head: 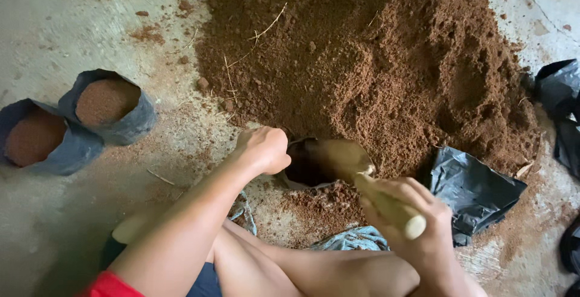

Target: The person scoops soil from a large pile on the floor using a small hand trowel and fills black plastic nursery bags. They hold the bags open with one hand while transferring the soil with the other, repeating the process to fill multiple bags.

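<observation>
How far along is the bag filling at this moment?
Done: two filled grow bags stand at the left, soil to the brim. In hand: the left hand holds open a bag at the edge of the soil pile, while the right hand tips a trowel into it. Left: empty black bags lie flat at the right.

A bare concrete floor (72, 25) carries everything. A large heap of brown soil (374, 61) lies at its far side. Two soil-filled black grow bags (109, 106) stand near its left edge. Crumpled empty black bags (474, 191) lie toward its right edge.
</observation>
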